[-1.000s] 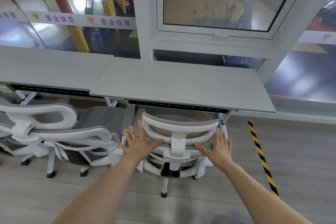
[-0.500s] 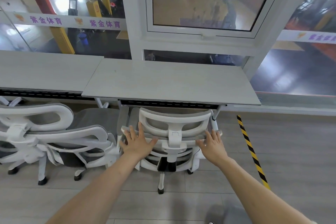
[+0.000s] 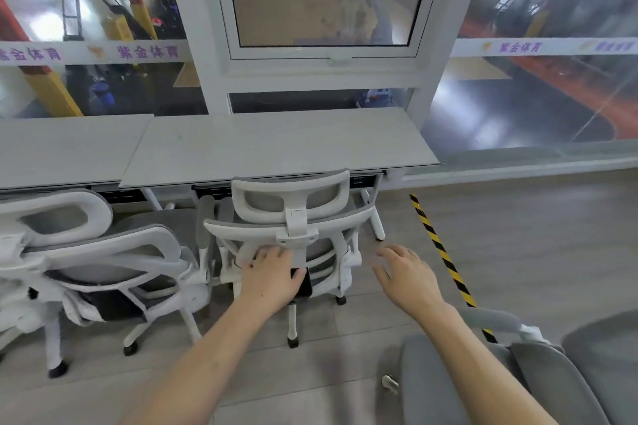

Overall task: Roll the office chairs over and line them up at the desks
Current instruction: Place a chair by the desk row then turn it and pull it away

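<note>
Room: grey plank floor (image 3: 518,235), white-framed window (image 3: 324,59) overlooking a sports hall.
Tables: right grey rectangular table (image 3: 276,145) and left grey table (image 3: 62,148), edge to edge below the window.
Chair: white-framed grey mesh office chair (image 3: 293,207), headrest at right table's front edge.
Left hand (image 3: 272,276): flat on its backrest, fingers spread, gripping nothing.
Right hand (image 3: 411,279): beside the chair, apart, fingers loose, blurred, holding nothing.
Other: second white mesh chair (image 3: 103,252) at left table; grey padded chair (image 3: 518,376) bottom right; yellow-black striped tape (image 3: 438,248).
</note>
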Motion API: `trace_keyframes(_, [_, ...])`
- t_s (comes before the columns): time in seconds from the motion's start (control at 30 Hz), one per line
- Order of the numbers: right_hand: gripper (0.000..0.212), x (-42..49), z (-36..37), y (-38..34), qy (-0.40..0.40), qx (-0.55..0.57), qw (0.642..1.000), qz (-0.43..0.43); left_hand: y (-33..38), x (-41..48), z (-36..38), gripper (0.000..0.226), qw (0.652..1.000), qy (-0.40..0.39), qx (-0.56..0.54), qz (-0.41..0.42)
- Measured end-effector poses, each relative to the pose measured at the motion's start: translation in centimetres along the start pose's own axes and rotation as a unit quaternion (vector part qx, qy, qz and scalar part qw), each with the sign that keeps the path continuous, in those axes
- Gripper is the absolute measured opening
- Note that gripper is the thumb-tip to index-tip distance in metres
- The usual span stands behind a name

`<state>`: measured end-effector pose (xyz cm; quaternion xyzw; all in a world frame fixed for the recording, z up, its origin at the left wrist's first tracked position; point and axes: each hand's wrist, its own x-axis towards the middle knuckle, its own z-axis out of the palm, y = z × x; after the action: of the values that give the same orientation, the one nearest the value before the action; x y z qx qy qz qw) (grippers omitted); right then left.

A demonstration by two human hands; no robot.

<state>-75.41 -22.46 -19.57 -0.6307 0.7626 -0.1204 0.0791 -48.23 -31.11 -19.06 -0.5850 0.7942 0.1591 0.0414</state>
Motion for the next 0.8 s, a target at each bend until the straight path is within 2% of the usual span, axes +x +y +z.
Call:
trace_keyframes(0.13, [0.035,-7.9,-2.6,4.8,0.054,-0.015,0.998,0.017,8.3,-5.3,0.9,0.051,0.996,0.051,-0.005,0.073])
trace_keyframes(0.33, [0.024,-24.3,-6.4,15.5,0.144,-0.034,0.987,0.067,21.9,-14.8,7.0,0.057,0.984,0.048,0.033,0.167])
trace_keyframes(0.6, [0.02,-46.6,-11.8,28.9,0.201,-0.069,0.965,0.155,39.7,-30.4,14.7,0.056,0.961,0.039,0.031,0.272])
trace_keyframes(0.8, [0.022,-54.7,-15.9,37.2,0.229,-0.074,0.948,0.21,50.2,-35.3,17.3,0.055,0.941,0.033,0.044,0.334])
